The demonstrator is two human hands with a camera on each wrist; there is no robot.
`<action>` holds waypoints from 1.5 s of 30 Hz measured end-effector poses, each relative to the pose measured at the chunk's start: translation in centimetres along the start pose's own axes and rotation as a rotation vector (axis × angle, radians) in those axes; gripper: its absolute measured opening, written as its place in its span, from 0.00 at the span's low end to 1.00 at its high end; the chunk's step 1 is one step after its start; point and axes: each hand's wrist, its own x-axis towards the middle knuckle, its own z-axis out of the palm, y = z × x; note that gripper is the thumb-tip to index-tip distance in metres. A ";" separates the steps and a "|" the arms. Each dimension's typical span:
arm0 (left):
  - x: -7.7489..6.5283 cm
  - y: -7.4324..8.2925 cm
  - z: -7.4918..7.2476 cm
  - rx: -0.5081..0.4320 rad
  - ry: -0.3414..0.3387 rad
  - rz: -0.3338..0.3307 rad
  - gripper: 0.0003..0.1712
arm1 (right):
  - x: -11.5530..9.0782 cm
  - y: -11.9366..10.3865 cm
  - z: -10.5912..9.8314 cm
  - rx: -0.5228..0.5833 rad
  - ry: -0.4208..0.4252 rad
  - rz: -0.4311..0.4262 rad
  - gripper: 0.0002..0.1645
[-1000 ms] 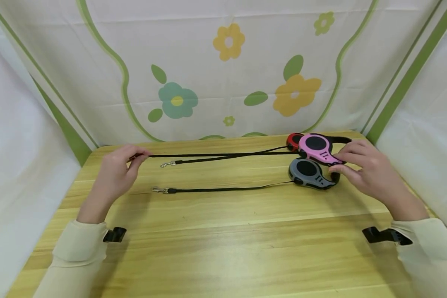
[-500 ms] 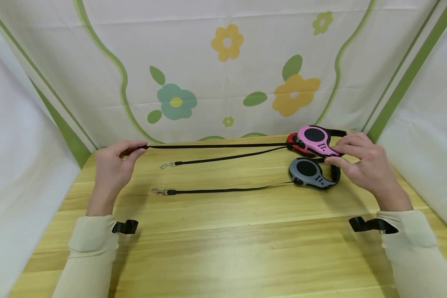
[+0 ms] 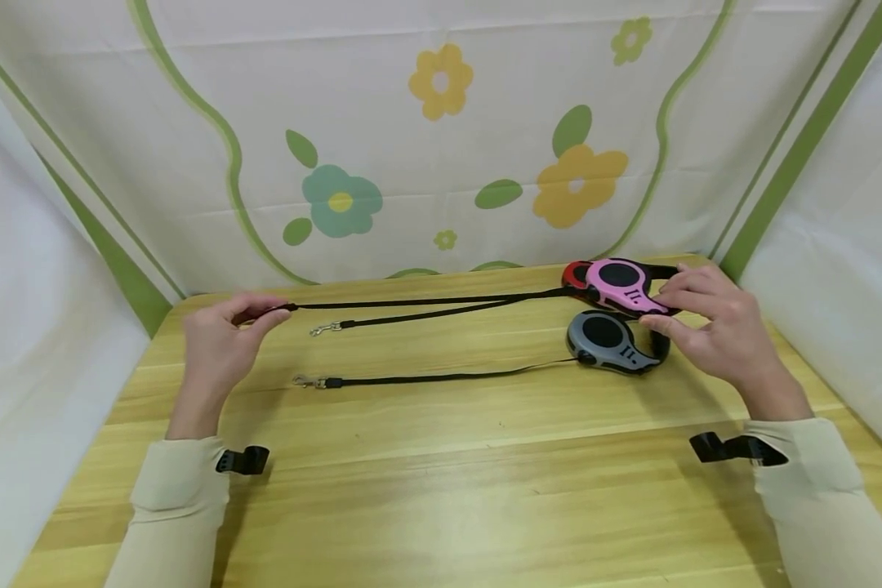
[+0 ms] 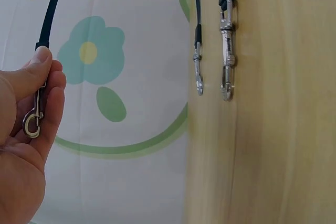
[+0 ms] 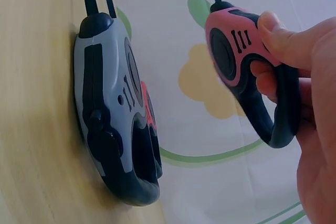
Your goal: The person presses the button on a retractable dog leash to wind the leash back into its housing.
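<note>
My right hand (image 3: 723, 322) pinches the body of a pink retractable dog leash (image 3: 619, 286) near its black handle, holding it above the table in the right wrist view. Its black strap (image 3: 426, 303) runs left to my left hand (image 3: 224, 343), which pinches the strap's end between thumb and fingers. In the left wrist view the metal snap hook (image 4: 34, 121) hangs within that palm. A red leash (image 3: 576, 274) shows partly from behind the pink one. Nearer the front lies a grey leash (image 3: 604, 335), its strap drawn out leftward to a snap hook (image 3: 309, 381).
The red leash's hook (image 3: 325, 329) lies at the left, just behind the grey one's. A white floral cloth (image 3: 441, 163) rises behind the wooden table (image 3: 441, 490), and white cloth also hangs on both sides. Each wrist wears a black camera strap (image 3: 742, 447).
The pink leash was lifted toward the back, uncovering more of the red one, then came partly down again. Its strap, pinched by the left hand, rose and lowered with it. The grey leash stayed put.
</note>
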 end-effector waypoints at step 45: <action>0.1 0.3 -1.2 0.037 -0.069 0.110 0.04 | -0.4 -0.3 1.5 0.014 -0.017 -0.049 0.43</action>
